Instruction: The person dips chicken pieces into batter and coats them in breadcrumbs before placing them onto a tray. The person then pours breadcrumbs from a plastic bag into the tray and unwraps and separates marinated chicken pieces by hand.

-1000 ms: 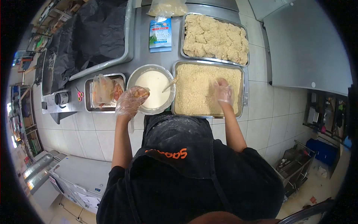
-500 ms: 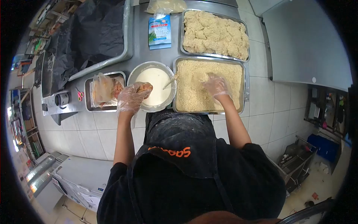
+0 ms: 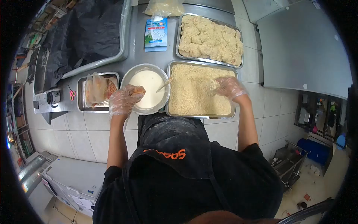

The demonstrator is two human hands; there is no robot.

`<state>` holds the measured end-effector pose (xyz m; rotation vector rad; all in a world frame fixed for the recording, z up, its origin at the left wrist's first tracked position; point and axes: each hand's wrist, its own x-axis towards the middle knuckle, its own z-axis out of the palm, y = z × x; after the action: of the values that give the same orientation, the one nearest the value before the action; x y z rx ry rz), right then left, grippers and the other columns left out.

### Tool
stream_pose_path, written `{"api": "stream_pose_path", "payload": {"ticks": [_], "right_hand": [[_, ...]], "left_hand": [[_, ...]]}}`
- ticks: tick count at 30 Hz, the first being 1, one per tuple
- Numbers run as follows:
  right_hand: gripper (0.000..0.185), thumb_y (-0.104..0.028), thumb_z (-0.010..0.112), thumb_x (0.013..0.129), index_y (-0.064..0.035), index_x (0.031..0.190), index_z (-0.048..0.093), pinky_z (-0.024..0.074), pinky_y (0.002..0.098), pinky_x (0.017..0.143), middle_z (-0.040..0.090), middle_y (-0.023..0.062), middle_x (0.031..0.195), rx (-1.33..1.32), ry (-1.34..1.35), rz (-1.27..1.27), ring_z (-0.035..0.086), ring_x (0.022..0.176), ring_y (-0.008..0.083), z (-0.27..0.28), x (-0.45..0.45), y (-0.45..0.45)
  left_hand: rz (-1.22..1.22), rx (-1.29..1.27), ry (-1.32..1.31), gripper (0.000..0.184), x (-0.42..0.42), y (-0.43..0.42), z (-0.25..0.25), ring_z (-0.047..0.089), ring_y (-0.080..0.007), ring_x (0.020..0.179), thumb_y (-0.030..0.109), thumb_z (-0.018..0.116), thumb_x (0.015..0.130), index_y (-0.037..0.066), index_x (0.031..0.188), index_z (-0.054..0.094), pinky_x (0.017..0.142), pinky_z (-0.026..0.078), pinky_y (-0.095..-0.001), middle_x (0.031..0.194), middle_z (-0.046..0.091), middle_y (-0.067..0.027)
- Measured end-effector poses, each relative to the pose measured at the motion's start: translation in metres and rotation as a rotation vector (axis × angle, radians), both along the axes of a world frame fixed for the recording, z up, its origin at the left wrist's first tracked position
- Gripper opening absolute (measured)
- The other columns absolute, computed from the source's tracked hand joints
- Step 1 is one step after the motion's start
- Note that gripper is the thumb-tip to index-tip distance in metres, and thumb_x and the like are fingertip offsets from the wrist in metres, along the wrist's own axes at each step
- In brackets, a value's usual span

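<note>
My left hand (image 3: 122, 101), in a clear plastic glove, is closed on a reddish-brown piece of meat (image 3: 139, 93) at the left rim of a bowl of white batter (image 3: 147, 84). A spoon-like utensil (image 3: 164, 84) leans on the bowl's right rim. My right hand (image 3: 230, 88), also gloved, is over the right side of a metal tray of pale crumbs (image 3: 186, 89); its fingers are curled at the crumbs, and whatever they grip is too unclear to name. Left of the bowl, a smaller metal tray (image 3: 82, 106) holds a plastic bag (image 3: 96, 89) and meat.
Behind the crumb tray stands a tray of crumb-coated pieces (image 3: 210, 39). A blue glove packet (image 3: 156, 34) and a bag of yellowish powder (image 3: 164, 8) lie behind the bowl. Black plastic (image 3: 89, 33) covers a large tub at left, near pink scissors (image 3: 72, 93) and a dark cup (image 3: 53, 98).
My right hand swept left through the crumbs, then moved back to the right side of the tray. My left hand still holds the meat by the bowl. The view has shifted slightly.
</note>
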<state>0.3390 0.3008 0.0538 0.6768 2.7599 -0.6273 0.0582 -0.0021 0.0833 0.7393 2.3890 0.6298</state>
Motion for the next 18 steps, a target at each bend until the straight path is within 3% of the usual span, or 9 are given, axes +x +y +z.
{"api": "stream_pose_path", "payload": {"ticks": [2,4,7,10,14,16,18], "right_hand": [[0.046,-0.032,0.075,0.077,-0.0033,0.112,0.068,0.0503,0.0392,0.088,0.068,0.0174,0.108,0.04,0.057,0.001,0.065,0.094,0.033,0.022,-0.012,0.018],[0.05,-0.038,0.069,0.081,-0.0063,0.118,0.065,0.0498,0.0381,0.092,0.068,0.0165,0.11,0.027,-0.082,-0.064,0.064,0.101,0.0311,0.055,-0.036,0.038],[0.057,-0.039,0.074,0.078,-0.0053,0.123,0.063,0.0493,0.0348,0.094,0.067,0.0156,0.114,0.119,-0.135,-0.151,0.065,0.1,0.0294,0.084,-0.069,0.072],[0.057,-0.039,0.074,0.078,-0.007,0.123,0.063,0.0496,0.0351,0.094,0.067,0.0154,0.116,0.233,0.108,-0.139,0.066,0.1,0.0297,0.064,-0.086,0.129],[0.049,-0.031,0.065,0.087,-0.0088,0.129,0.059,0.0495,0.0367,0.096,0.067,0.0143,0.116,0.405,0.145,-0.163,0.065,0.104,0.0283,0.034,-0.12,0.172],[0.044,-0.016,0.05,0.094,-0.0075,0.136,0.049,0.0478,0.0387,0.101,0.06,0.0151,0.128,0.569,-0.123,-0.052,0.06,0.115,0.0281,0.023,-0.137,0.171],[0.046,-0.01,0.045,0.094,-0.0071,0.14,0.045,0.0457,0.0375,0.104,0.057,0.0146,0.132,0.662,-0.09,0.046,0.058,0.118,0.0273,-0.057,-0.131,0.185]], "left_hand": [[-0.033,-0.029,0.064,0.029,0.0,0.003,0.003,0.069,-0.0208,0.085,0.029,0.075,0.076,0.013,0.1,0.074,0.076,0.052,-0.0334,0.094,0.073,-0.0093],[0.002,-0.049,0.01,0.028,0.001,0.005,0.006,0.069,-0.0197,0.085,0.026,0.075,0.076,0.012,0.1,0.074,0.076,0.052,-0.0328,0.094,0.073,-0.0095],[0.067,-0.074,-0.048,0.028,0.004,0.008,0.014,0.069,-0.0189,0.085,0.024,0.075,0.076,0.011,0.101,0.074,0.078,0.052,-0.0325,0.094,0.073,-0.009],[0.082,-0.047,-0.062,0.028,0.005,0.008,0.015,0.068,-0.0186,0.083,0.025,0.076,0.077,0.011,0.101,0.074,0.076,0.052,-0.0319,0.093,0.073,-0.0085],[0.082,-0.062,-0.059,0.03,0.009,0.008,0.019,0.068,-0.0189,0.082,0.028,0.076,0.077,0.011,0.101,0.075,0.076,0.051,-0.0323,0.092,0.073,-0.0086],[0.096,-0.089,-0.039,0.03,0.009,0.01,0.02,0.068,-0.0191,0.082,0.029,0.076,0.077,0.011,0.102,0.075,0.075,0.051,-0.0324,0.092,0.073,-0.0085],[0.13,-0.069,-0.024,0.032,0.009,0.008,0.018,0.068,-0.0219,0.083,0.033,0.075,0.078,0.012,0.101,0.075,0.075,0.052,-0.0342,0.093,0.073,-0.01]]}}
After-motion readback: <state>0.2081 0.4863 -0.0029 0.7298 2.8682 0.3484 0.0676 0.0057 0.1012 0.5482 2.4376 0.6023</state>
